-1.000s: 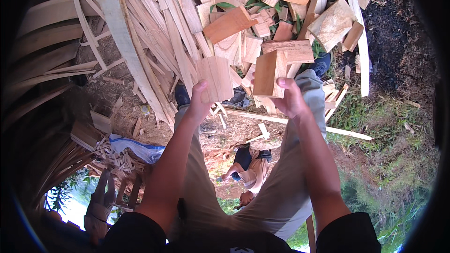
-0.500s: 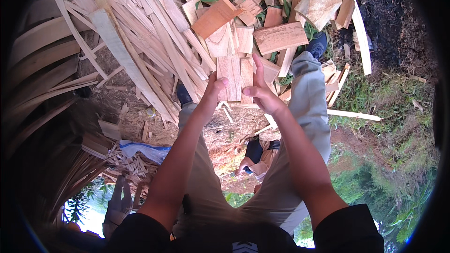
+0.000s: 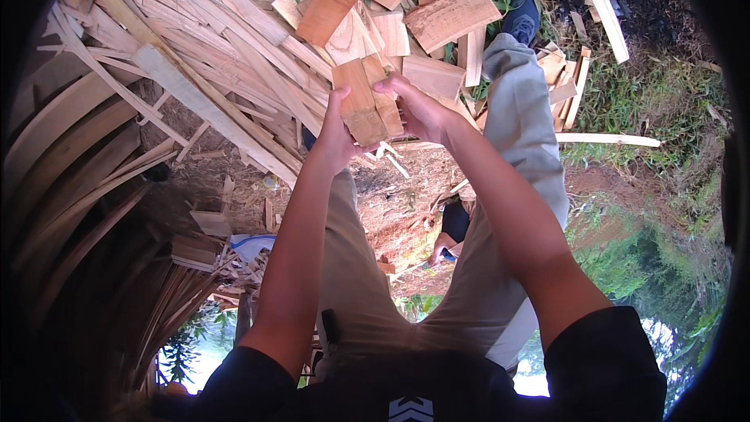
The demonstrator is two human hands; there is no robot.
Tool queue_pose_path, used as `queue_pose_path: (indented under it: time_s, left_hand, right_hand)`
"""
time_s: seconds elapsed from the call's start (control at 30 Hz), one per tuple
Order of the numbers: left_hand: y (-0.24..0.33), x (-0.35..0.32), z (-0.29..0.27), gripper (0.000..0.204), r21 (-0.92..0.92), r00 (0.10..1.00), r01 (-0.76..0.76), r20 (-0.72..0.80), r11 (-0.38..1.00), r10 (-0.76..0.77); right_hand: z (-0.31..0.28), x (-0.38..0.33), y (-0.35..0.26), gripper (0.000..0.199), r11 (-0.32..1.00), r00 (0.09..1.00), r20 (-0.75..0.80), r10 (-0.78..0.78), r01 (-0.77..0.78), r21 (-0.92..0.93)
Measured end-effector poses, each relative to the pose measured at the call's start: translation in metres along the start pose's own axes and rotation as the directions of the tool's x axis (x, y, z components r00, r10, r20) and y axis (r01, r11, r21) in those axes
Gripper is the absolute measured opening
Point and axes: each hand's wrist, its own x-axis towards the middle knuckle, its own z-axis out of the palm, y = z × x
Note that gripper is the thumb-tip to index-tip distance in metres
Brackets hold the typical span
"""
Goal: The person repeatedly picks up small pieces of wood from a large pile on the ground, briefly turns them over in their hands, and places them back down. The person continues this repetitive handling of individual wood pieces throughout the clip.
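Observation:
Between my two hands are two short wooden blocks, held side by side and slightly tilted above the pile. My left hand (image 3: 334,134) is closed round the wider block (image 3: 356,98), its thumb on the near face and its fingers beneath. Closed on the narrower block (image 3: 383,101), my right hand (image 3: 422,112) has its thumb near the block's upper end; its other fingers are partly hidden behind. The two blocks touch along their long sides. Both show a yellow-brown face with a darker patch toward the lower end.
Long thin wood strips (image 3: 226,39) lie heaped at the left, with a thick pale plank (image 3: 180,82) across them. Cut pieces, including an orange-brown board (image 3: 331,9) and a broad board (image 3: 453,17), lie beyond my hands. Another person's hand (image 3: 443,247) shows between my legs.
The blocks have been turned, showing a browner face instead of the pale grained one, and now lean. My right fingers, stretched upward before, have closed in. The scene has shifted slightly in view.

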Motion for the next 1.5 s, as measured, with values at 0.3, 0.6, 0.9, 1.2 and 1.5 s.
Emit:
queue_pose_path:
  time_s: [0.3, 0.6, 0.9, 1.2, 1.5]
  left_hand:
    - [0.001, 0.007, 0.005, 0.079, 0.076, 0.998, -0.021, -0.059, 0.997, 0.026]
    - [0.007, -0.004, 0.011, 0.079, 0.186, 0.983, -0.174, -0.029, 0.967, 0.183]
    - [-0.006, -0.016, -0.014, 0.091, 0.141, 0.905, -0.426, 0.092, 0.894, 0.416]
    - [-0.007, -0.052, -0.046, 0.118, 0.242, 0.870, -0.477, 0.265, 0.845, 0.416]
    - [0.002, -0.031, -0.035, 0.113, 0.267, 0.888, -0.459, 0.181, 0.848, 0.423]
  right_hand:
    - [-0.006, 0.004, 0.007, 0.122, 0.996, 0.999, -0.002, -0.034, 0.034, 0.088]
    - [0.007, 0.000, 0.012, 0.130, 0.957, 0.976, -0.069, -0.206, 0.216, 0.195]
    - [0.016, -0.012, 0.002, 0.137, 0.831, 0.828, 0.119, -0.548, 0.555, -0.041]
    - [0.036, -0.038, -0.025, 0.149, 0.774, 0.828, 0.296, -0.477, 0.555, -0.306]
    - [0.023, -0.026, -0.022, 0.138, 0.908, 0.887, 0.312, -0.341, 0.397, -0.136]
